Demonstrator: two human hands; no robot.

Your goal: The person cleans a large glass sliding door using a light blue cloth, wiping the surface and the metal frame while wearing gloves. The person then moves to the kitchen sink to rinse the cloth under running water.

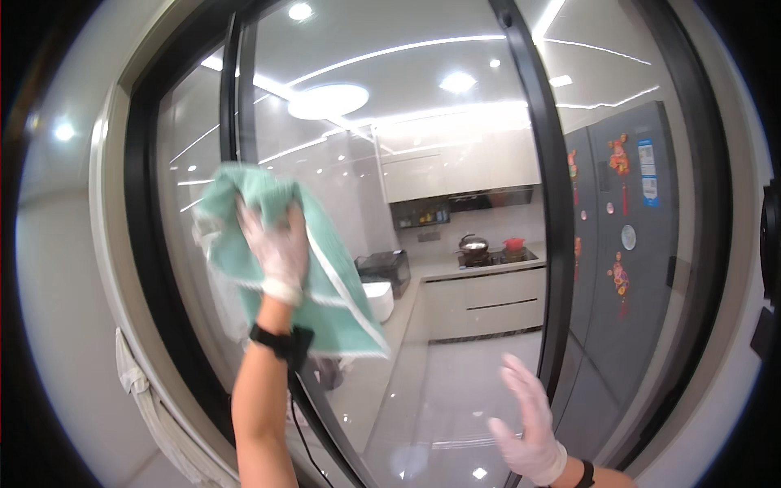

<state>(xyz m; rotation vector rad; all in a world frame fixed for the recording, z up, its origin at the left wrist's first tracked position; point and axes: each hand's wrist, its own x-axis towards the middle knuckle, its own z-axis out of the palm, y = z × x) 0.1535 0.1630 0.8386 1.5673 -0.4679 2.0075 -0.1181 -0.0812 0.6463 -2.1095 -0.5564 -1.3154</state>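
Observation:
My left hand [274,244], in a thin translucent glove, grips a green cloth [338,287] with white edging. The cloth is bunched over my fingers and hangs down beside the wrist, in front of the dark frame and glass of a sliding door [451,378]. A black strap circles my left forearm. Lower right, my right hand [528,427] is gloved too, fingers apart and holding nothing. It is raised before the glass near the dark upright [555,244]; whether it touches cannot be told.
Through the glass show a kettle [473,245] and a red pot [514,244] on a cooktop, a counter [403,323] and a grey refrigerator [628,244] with decorations. A pale cloth strip [137,378] hangs at the left jamb. A dark cord [302,427] runs down beside my left forearm.

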